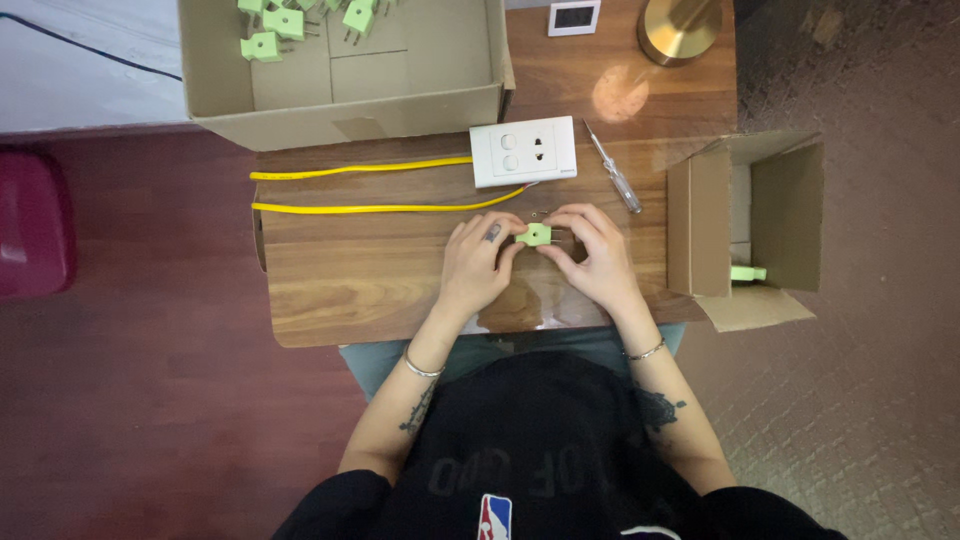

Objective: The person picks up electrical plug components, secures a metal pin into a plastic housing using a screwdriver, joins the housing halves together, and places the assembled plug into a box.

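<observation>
Now green plug (534, 235) pinched between left hand (474, 262), right hand (598, 258).

The left hand (478, 262) and the right hand (592, 258) are close together, both forearms reach forward, and the fingers (508, 222) are bent toward each other, pinching.

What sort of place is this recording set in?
Probably a home workbench for small electrical assembly: a wooden table, a cardboard box of green plugs, and a white wall socket beside a screwdriver.

Single head view, straight down, fairly high above wooden table (330, 290)
</observation>
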